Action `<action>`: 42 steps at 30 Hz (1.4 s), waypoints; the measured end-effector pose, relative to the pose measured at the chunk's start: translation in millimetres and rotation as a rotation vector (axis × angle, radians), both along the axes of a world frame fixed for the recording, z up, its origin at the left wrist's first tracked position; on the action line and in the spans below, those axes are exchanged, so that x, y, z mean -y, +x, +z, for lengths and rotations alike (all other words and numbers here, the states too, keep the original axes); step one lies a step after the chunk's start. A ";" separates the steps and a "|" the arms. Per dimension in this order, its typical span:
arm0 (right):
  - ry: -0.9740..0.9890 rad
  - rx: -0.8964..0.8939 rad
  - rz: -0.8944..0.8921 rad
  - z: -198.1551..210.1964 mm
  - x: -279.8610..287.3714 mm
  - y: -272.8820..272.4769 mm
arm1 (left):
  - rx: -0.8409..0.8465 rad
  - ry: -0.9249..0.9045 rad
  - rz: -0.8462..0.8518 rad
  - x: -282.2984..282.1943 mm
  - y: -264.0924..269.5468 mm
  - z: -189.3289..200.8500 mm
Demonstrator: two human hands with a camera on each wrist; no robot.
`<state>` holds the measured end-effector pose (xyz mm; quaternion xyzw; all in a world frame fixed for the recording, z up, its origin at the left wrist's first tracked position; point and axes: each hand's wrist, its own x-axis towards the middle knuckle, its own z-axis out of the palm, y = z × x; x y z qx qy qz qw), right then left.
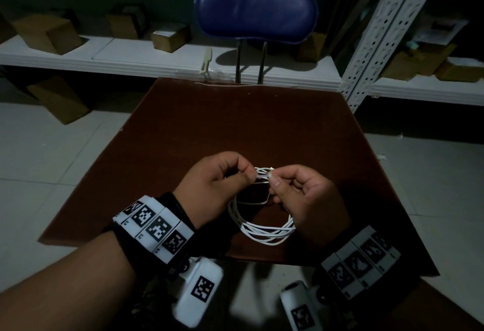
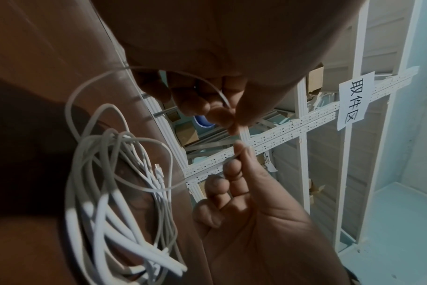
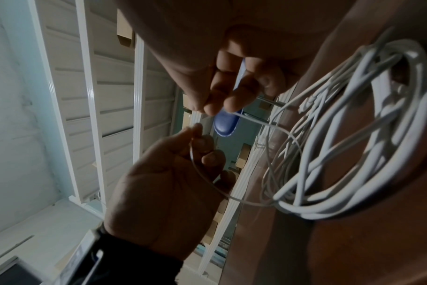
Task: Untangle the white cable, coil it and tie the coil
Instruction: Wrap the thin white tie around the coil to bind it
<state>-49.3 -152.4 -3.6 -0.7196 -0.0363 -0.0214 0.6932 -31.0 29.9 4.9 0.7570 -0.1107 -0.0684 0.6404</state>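
Here the white cable (image 1: 262, 228) lies as a loose coil of several loops on the dark brown counter (image 1: 235, 126), near its front edge, between the two wrists. The left hand (image 1: 217, 186) and the right hand (image 1: 309, 197) meet just above the far side of the coil, fingertips almost touching. Each hand pinches a thin strand between thumb and forefinger — the remaining fingers curl loosely toward the palm. From the left wrist view the strand rises from the coil (image 2: 124, 202) in an arc to the left hand's fingers (image 2: 222, 113), while the right hand (image 2: 244, 221) grips its own stretch just below. A small connector (image 2: 159, 171) rests among the loops. In the right wrist view the coil (image 3: 354, 144) sits beside both hands, and a thin loop runs from it up through the left hand (image 3: 163, 189). Whether the pinched strand is the cable's own end or a separate thin tie is hard to say — the light is dim. Beyond the counter stands a blue chair (image 1: 255, 14), with cardboard boxes (image 1: 47, 33) on a white shelf (image 1: 131, 55).
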 end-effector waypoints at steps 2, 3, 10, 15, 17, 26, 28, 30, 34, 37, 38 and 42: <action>0.012 -0.005 -0.004 0.0 -0.4 -0.6 | -0.051 -0.057 0.009 1.1 -0.3 -0.4; 0.015 -0.006 -0.011 0.0 0.0 -0.2 | -0.054 -0.069 0.019 1.2 -0.2 0.2; -0.019 0.015 0.029 -0.9 0.5 -0.4 | -0.050 -0.180 0.061 0.0 3.1 -0.9; -0.057 0.020 0.032 -6.1 1.1 0.2 | -0.018 -0.192 0.054 0.3 1.7 -2.1; -0.078 0.032 0.044 -5.9 0.8 -1.1 | -0.002 -0.162 0.068 0.2 1.3 -1.8; -0.165 -0.009 -0.106 -1.0 2.6 2.2 | 0.073 0.015 0.101 -2.1 1.2 0.0; -0.156 -0.064 -0.125 -2.3 2.3 3.9 | 0.094 0.053 0.081 -2.3 0.4 -1.7; -0.163 -0.088 -0.122 -2.6 2.6 5.2 | 0.115 0.077 0.059 -1.5 -0.8 -2.1; -0.176 -0.056 -0.089 0.5 4.0 3.8 | 0.206 0.167 0.023 -2.3 -2.5 -2.4; -0.185 -0.026 -0.052 1.7 2.9 0.2 | 0.387 0.302 -0.002 -1.4 -4.9 -1.7; -0.187 -0.023 -0.042 1.8 2.1 -0.7 | 0.430 0.327 -0.014 -0.4 -5.2 -1.9; -0.175 -0.013 -0.024 2.1 1.4 -2.7 | 0.496 0.384 -0.041 0.8 -2.9 -4.4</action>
